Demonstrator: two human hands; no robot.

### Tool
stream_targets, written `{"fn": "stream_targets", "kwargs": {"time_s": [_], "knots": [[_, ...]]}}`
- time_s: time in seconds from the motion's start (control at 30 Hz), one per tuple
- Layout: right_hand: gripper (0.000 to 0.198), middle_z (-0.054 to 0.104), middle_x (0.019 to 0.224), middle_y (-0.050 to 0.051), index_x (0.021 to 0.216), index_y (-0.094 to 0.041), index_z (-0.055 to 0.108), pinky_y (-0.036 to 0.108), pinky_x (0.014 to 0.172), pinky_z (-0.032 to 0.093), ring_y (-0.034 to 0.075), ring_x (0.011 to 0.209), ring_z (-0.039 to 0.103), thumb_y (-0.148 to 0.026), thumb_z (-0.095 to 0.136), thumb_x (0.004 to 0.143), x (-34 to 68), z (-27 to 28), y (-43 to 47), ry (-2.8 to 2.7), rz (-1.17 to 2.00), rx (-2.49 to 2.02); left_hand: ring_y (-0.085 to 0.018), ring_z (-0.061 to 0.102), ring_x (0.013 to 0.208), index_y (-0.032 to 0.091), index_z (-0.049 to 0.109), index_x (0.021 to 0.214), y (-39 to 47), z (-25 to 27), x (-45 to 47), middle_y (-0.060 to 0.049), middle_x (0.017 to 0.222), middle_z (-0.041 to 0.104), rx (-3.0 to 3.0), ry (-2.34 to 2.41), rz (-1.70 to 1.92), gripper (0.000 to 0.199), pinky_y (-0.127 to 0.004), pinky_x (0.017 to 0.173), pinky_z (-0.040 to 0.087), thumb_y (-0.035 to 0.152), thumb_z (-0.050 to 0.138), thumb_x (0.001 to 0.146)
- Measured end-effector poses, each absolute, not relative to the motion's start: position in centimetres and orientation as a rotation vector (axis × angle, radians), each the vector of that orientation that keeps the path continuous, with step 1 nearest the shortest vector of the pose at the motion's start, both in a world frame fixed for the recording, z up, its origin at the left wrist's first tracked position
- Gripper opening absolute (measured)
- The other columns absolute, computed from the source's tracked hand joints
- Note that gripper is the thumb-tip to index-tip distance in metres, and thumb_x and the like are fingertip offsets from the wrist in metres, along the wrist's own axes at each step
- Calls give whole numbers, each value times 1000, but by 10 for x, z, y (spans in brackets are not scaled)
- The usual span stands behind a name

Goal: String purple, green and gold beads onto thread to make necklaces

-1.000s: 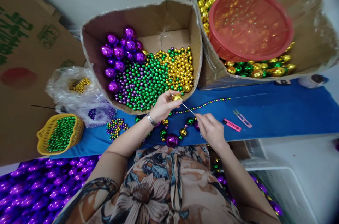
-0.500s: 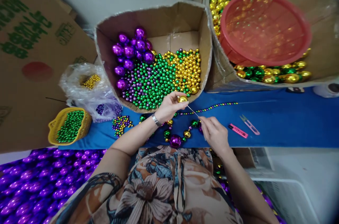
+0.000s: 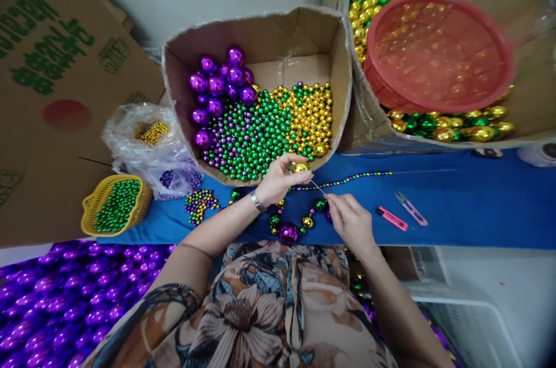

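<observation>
Between thumb and fingers, my left hand [image 3: 280, 178] holds a gold bead [image 3: 300, 167] just over the near edge of the cardboard box [image 3: 278, 29]. My right hand [image 3: 353, 222] pinches a thin needle [image 3: 318, 187], whose far end meets the bead at my left fingertips. Whether the tip is inside the bead I cannot tell. Below the hands lies a string of larger beads with a big purple bead [image 3: 288, 233], partly hidden by my left hand. A strand of small beads [image 3: 362, 176] stretches right along the blue cloth [image 3: 460, 200], ending in a bare thin line.
Small green, gold and purple beads [image 3: 260, 130] fill the box. A red basket [image 3: 441, 55] sits in another box at right. A yellow basket [image 3: 145, 206] and plastic bags [image 3: 124, 124] stand left. Pink thread snips [image 3: 412, 208] and a pink cutter [image 3: 391, 218] lie right.
The whole view has shifted slightly, so boxes and baskets sit a little lower and further right. Both hands keep their hold on the gold bead and the needle.
</observation>
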State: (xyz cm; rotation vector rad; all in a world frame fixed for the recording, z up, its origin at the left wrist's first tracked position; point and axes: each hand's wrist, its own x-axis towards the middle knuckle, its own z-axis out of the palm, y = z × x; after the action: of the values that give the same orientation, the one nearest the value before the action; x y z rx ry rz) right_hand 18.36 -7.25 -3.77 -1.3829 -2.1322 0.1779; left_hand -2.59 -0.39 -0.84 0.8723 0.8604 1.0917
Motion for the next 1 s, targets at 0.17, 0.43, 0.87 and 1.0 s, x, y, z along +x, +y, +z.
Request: {"fn": "stream_targets", "kwargs": {"time_s": [0.17, 0.43, 0.87, 1.0], "knots": [[24, 69, 85, 3, 111, -21, 67, 22, 74, 49, 12, 74, 66, -24, 47, 98, 180, -35, -72, -2149, 143, -1374, -12, 68, 75, 17, 60, 104, -11, -12, -20, -1, 86, 65, 990, 840, 1037, 48, -27, 70, 57, 32, 85, 66], [18, 69, 83, 5, 103, -17, 68, 23, 70, 47, 13, 74, 65, -22, 53, 95, 189, -40, -71, -2077, 10, -1365, -21, 63, 97, 16, 63, 111, 26, -4, -93, -12, 106, 67, 1950, 1590, 1132, 27, -37, 84, 52, 32, 58, 90], [17, 69, 83, 3, 102, -19, 68, 21, 67, 45, 11, 72, 64, -21, 53, 94, 187, -41, -73, -2084, -27, -1358, -35, 56, 106, 15, 58, 116, 73, -8, -135, -18, 111, 62, 2255, 2267, 55, 33, -42, 80, 48, 13, 43, 86], [15, 69, 84, 3, 103, -19, 67, 21, 69, 45, 11, 74, 64, -20, 54, 94, 188, -42, -75, -2091, -13, -1361, -30, 59, 102, 14, 62, 109, 74, -16, -141, -16, 107, 64, 2115, 2202, 500, 29, -42, 86, 48, 11, 50, 83]]}}
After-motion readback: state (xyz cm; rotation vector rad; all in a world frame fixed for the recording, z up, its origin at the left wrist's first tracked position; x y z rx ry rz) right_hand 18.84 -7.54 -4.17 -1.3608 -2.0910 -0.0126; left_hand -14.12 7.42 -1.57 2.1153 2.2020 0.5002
